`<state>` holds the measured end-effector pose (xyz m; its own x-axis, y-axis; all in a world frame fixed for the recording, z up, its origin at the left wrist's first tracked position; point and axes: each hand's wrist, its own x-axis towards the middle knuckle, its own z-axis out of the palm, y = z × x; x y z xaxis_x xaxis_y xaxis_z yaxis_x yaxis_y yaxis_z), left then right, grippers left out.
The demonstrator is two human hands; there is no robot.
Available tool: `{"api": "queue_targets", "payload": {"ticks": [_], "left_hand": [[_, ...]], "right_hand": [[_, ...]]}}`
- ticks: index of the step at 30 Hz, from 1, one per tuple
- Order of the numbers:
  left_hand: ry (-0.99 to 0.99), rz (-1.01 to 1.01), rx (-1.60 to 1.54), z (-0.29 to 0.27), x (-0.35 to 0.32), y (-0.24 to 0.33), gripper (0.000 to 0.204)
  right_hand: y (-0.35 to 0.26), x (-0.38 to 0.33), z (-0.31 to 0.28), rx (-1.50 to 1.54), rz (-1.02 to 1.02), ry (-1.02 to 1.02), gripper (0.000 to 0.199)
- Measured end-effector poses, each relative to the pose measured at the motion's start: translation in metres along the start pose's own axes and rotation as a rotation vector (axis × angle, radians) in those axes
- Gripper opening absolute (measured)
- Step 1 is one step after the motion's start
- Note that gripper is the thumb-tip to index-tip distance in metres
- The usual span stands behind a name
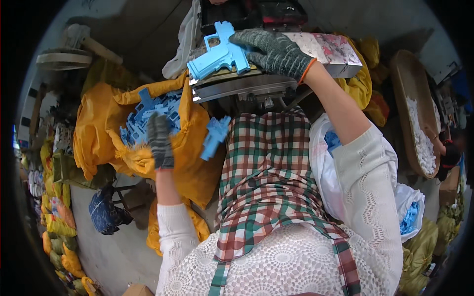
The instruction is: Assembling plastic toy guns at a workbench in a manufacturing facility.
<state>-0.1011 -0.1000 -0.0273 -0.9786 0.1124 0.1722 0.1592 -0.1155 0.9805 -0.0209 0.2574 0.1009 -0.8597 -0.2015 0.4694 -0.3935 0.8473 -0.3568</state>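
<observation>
A light-blue plastic toy pistol (217, 54) lies over the edge of a metal bench fixture (242, 88), its grip pointing left. My right hand (271, 52), in a grey knit glove with an orange cuff, is closed around its other end; the fingertips are partly hidden. At the left, my gloved left hand (160, 141) is held over the front rim of an orange-yellow sack (98, 130), fingers stretched and seemingly holding nothing. Inside the sack is a heap of similar blue plastic pieces (150, 116). Between sack and apron another blue piece (216, 137) shows; whether it rests or falls I cannot tell.
A pink-and-white box (323, 52) stands behind my right forearm. White bags (323, 167) with blue pieces sit at my right. Farther right is a long brown trough (412, 113) with white bits. A dark-blue cushioned stool (108, 209) stands at the left, near piled sacks.
</observation>
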Motion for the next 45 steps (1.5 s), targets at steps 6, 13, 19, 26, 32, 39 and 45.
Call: {"api": "queue_targets", "payload": {"ticks": [6, 13, 19, 26, 32, 39, 45], "left_hand": [[-0.020, 0.173, 0.648, 0.041, -0.032, -0.058, 0.037], [0.005, -0.031, 0.262, 0.044, -0.031, -0.024, 0.037], [0.070, 0.041, 0.236, 0.041, -0.039, -0.015, 0.036], [0.131, 0.287, 0.431, 0.043, -0.047, 0.006, 0.036], [0.025, 0.469, 0.432, 0.059, -0.036, 0.011, 0.032], [-0.078, 0.471, 0.569, 0.065, -0.068, 0.013, 0.029], [-0.139, 0.518, 0.648, 0.074, -0.081, 0.017, 0.035]], "right_hand": [[-0.008, 0.002, 0.015, -0.245, -0.039, 0.110, 0.039], [-0.005, 0.004, 0.010, -0.170, -0.080, 0.186, 0.034], [-0.022, -0.052, -0.003, -0.185, -0.080, 0.513, 0.027], [-0.050, -0.160, -0.028, -0.118, -0.099, -0.079, 0.028], [0.013, -0.320, -0.061, 0.351, 1.053, -0.589, 0.025], [0.040, -0.380, -0.004, -0.191, 0.914, -0.825, 0.038], [0.037, -0.363, 0.074, -0.287, 0.740, -0.780, 0.037]]}}
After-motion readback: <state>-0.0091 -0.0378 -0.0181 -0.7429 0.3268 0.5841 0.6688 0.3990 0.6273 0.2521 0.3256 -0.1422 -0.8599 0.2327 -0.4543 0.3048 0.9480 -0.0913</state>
